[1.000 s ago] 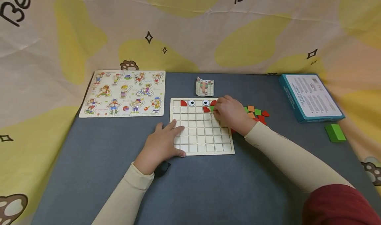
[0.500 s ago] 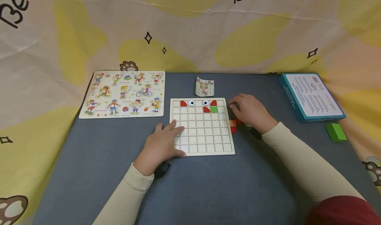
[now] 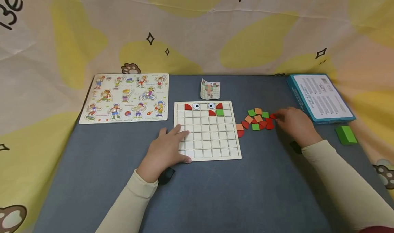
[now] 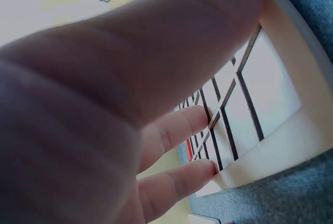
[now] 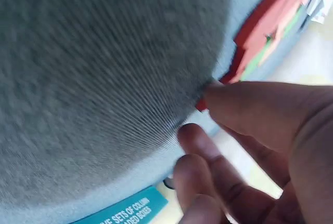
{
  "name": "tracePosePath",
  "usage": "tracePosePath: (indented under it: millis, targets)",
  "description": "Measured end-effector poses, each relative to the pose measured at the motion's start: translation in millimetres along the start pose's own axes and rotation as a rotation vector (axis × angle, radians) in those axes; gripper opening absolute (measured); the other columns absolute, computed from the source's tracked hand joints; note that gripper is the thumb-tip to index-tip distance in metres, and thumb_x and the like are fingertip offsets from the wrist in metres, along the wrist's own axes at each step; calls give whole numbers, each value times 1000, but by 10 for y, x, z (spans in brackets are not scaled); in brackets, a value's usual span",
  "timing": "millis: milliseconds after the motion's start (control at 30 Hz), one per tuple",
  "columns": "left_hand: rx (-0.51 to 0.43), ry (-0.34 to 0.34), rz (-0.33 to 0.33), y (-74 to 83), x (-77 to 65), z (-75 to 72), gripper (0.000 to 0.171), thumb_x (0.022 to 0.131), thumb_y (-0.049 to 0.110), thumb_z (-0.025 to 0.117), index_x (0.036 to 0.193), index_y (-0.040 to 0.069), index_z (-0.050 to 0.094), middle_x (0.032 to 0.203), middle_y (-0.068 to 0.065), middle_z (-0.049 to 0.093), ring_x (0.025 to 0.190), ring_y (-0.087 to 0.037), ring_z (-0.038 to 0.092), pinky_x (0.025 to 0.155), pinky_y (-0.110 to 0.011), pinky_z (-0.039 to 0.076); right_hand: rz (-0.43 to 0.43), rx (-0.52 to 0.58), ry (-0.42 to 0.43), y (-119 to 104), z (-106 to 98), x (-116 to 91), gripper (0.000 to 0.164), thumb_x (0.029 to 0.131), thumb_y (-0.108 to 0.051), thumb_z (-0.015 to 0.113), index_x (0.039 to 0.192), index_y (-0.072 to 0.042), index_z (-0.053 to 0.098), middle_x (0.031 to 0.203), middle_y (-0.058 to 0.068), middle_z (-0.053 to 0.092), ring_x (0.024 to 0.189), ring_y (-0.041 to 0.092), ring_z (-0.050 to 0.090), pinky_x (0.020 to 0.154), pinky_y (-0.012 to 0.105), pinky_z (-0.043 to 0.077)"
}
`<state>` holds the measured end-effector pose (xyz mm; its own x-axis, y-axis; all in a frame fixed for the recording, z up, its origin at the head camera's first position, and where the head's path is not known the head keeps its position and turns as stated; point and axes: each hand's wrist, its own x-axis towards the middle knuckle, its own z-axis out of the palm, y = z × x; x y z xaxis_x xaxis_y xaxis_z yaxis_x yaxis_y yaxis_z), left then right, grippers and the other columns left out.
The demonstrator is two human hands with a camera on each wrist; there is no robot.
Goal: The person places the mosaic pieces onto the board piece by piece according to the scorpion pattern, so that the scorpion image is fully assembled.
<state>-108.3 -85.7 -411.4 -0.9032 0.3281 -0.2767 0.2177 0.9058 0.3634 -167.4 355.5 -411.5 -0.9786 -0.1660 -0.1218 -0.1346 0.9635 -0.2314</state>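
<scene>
In the head view my left hand lies at the left edge of a white grid board, fingers spread over its squares and thumb at the bottom edge. Set in the board's top rows are red quarter-circle tiles, two eye tiles and a green square tile. Right of the board my right hand pinches a red tile at the right end of a loose pile of red, orange and green tiles. In the right wrist view the thumb covers much of that tile.
A small patterned card stands behind the board. To the left lies a picture puzzle board. A teal box and a green block are at the right. An orange tile and a red one touch the board's right edge.
My right hand has left the board, uncovering the green square tile in the second row, and moved right across the pile to its far end. The left hand stays put.
</scene>
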Motion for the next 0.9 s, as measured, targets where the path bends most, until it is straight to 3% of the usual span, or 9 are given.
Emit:
tracePosePath:
  millis: [200, 533, 700, 900]
  targets:
    - [1, 2, 6, -11, 0, 8, 94, 73, 47, 98, 154, 20, 59, 168, -14, 38, 139, -46, 39, 82, -59, 56, -39, -26, 68, -49, 40, 20, 23, 100, -12, 71, 116, 4, 77, 108, 25, 72, 95, 39, 65, 83, 59, 54]
    - [7, 3, 3, -24, 9, 21, 95, 73, 47, 98, 155, 20, 58, 168, -13, 38, 140, -47, 38, 82, -60, 56, 7, 7, 72, -27, 61, 68, 27, 102, -21, 74, 118, 0, 79, 113, 24, 74, 99, 39, 66, 82, 58, 55]
    - [8, 3, 1, -22, 5, 20, 95, 72, 47, 98, 154, 20, 58, 168, -13, 38, 140, -47, 39, 82, -59, 56, 60, 67, 29, 65, 58, 89, 31, 103, -25, 72, 123, -1, 77, 119, 25, 73, 98, 37, 65, 77, 55, 54]
    - [4, 12, 9, -11, 0, 11, 95, 72, 46, 98, 154, 19, 59, 168, -14, 39, 141, -48, 39, 83, -60, 56, 42, 87, 20, 40, 68, 64, 33, 104, -19, 69, 126, 5, 74, 124, 30, 69, 109, 46, 62, 88, 63, 51]
